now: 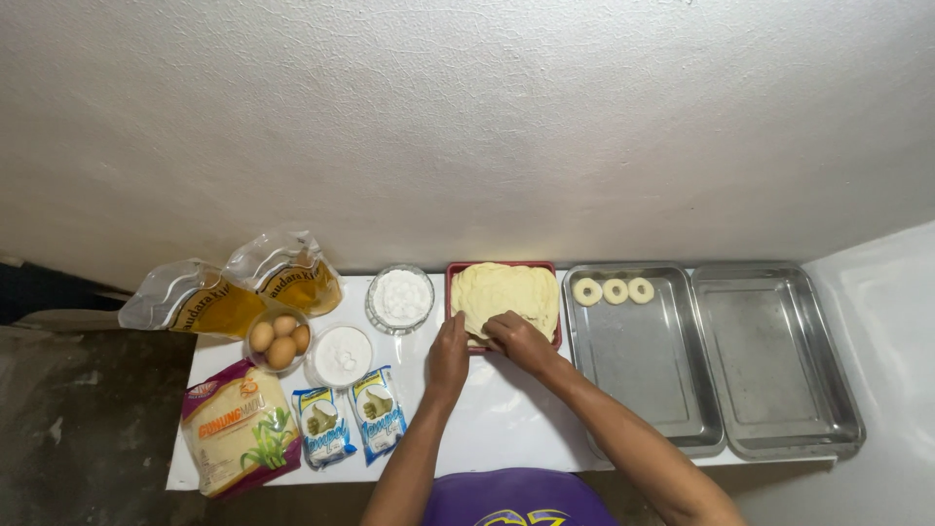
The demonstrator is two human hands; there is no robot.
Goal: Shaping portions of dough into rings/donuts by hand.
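Observation:
A flat sheet of pale yellow dough [506,292] lies in a red tray [454,282] at the middle of the white table. My left hand [448,356] rests at the tray's near left corner, fingers touching the dough's edge. My right hand [521,341] presses on the near edge of the dough, fingers curled over it; what is under the fingers is hidden. Three dough rings [615,290] sit in a row at the far end of a steel tray [643,390].
A second steel tray [779,390] stands at the right. Left of the dough are a glass bowl of white powder [400,298], a cup of white powder [340,355], a bowl of eggs [279,339], two oil pouches [234,292], a flour bag [239,438], two small sachets [351,424].

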